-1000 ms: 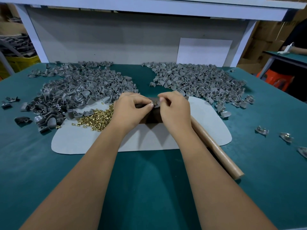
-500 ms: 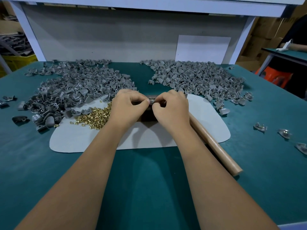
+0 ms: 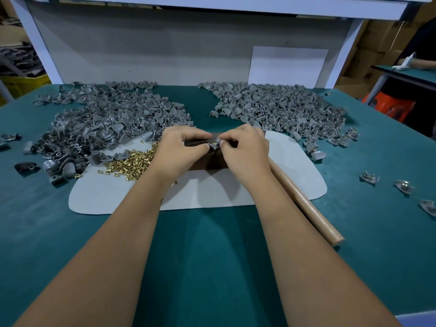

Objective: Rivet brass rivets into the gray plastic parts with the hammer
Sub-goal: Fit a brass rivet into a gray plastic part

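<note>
Looking down from the head camera: both hands meet over a dark block (image 3: 207, 162) on a pale mat (image 3: 290, 175). The left hand (image 3: 180, 153) and right hand (image 3: 245, 153) pinch one gray plastic part (image 3: 215, 144) with a brass rivet (image 3: 213, 142) between their fingertips. The hammer handle (image 3: 304, 204) lies just beside the right wrist, running back toward the person. Teal table (image 3: 212, 256), part heaps beyond.

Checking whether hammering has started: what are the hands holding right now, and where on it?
Both hands pinch one gray plastic part with a brass rivet in it: left hand at its left edge, right hand at its right. The hammer handle lies unheld.
</note>
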